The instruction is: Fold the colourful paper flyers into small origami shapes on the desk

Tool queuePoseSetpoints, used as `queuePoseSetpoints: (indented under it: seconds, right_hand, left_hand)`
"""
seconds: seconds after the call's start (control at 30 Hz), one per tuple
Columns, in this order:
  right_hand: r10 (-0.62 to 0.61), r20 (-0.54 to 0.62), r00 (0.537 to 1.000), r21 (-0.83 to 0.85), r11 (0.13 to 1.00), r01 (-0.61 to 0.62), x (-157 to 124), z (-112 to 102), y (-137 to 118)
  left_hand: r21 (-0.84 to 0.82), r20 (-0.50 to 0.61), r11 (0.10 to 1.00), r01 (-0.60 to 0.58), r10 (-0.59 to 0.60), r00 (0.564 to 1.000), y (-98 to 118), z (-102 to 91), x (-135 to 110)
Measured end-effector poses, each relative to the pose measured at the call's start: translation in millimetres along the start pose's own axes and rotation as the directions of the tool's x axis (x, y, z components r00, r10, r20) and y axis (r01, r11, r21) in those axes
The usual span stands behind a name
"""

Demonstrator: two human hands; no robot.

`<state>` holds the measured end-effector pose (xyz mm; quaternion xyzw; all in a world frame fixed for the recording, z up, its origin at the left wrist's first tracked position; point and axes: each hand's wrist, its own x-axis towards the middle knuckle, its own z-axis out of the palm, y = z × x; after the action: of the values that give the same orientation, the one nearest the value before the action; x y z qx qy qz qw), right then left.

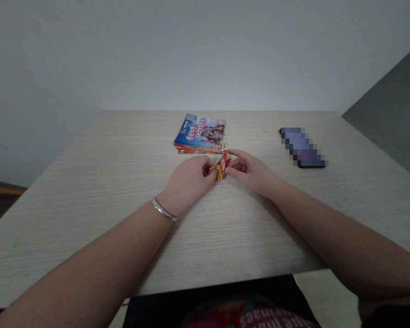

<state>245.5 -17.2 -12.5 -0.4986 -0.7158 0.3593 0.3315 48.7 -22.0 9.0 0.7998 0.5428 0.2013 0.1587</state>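
Note:
Between my hands, low over the table, is a small folded piece of red and yellow printed paper [221, 166] with white lettering. My left hand [193, 178], with a silver bangle at the wrist, is closed on the paper's left side, thumb and curled fingers together. From the other side, my right hand [254, 172] pinches its right edge between thumb and fingers, the index finger reaching to the upper tip. Just beyond the hands lies a stack of printed leaflets [205, 132], a blue one on top and orange edges showing underneath.
A dark phone [302, 148], its screen blurred out, lies to the right on the pale wood-grain table [105, 182]. A white wall [212, 54] rises behind the table's far edge. My lap shows below the near edge.

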Motion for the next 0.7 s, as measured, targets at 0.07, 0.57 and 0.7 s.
queuePoseSetpoints:
  seconds: [0.07, 0.57, 0.7]
  right_hand:
    - [-0.017, -0.002, 1.0, 0.102, 0.995, 0.017, -2, 6, 2]
    - [0.072, -0.068, 0.995, 0.261, 0.964, -0.052, -1, 21, -1]
    - [0.067, -0.058, 0.996, 0.305, 0.951, -0.046, 1, 22, 2]
  left_hand:
    - [-0.135, -0.008, 0.991, 0.023, -0.024, 1.0, -4, 3.9, 2]
    - [-0.553, 0.026, 0.833, -0.012, 0.031, 0.999, -12, 13.2, 4]
    - [-0.517, -0.028, 0.847, -0.12, 0.124, 0.992, -15, 13.3, 4]
